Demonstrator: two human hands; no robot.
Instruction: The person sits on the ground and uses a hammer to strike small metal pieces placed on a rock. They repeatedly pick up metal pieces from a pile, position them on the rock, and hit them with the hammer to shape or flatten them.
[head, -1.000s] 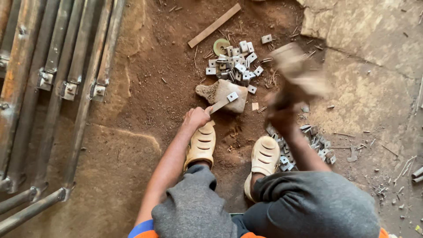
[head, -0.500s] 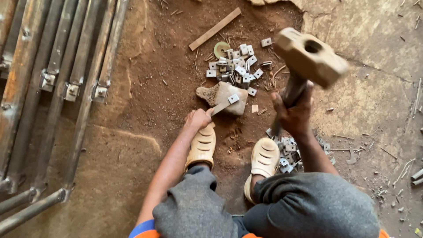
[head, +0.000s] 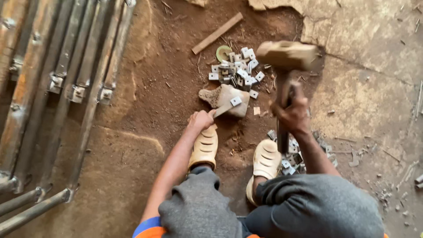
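The right hand (head: 291, 115) is closed around the handle of a hammer (head: 287, 56), whose blurred head hangs above centre, right of a stone (head: 224, 98). The left hand (head: 200, 120) grips a flat strip (head: 222, 110) that lies across the stone, with a small square plate (head: 236, 101) at its far end. Just above the stone, a heap of plates (head: 235, 70) lies loose on the dirt floor (head: 145, 132), beside a green ring (head: 223, 53). A second heap (head: 293, 156) lies right of the right shoe (head: 265, 159). The left shoe (head: 205, 147) sits below the left hand. Metal pipes (head: 66, 88) run down the left of the frame. A wooden stick (head: 217, 33) lies at upper centre.
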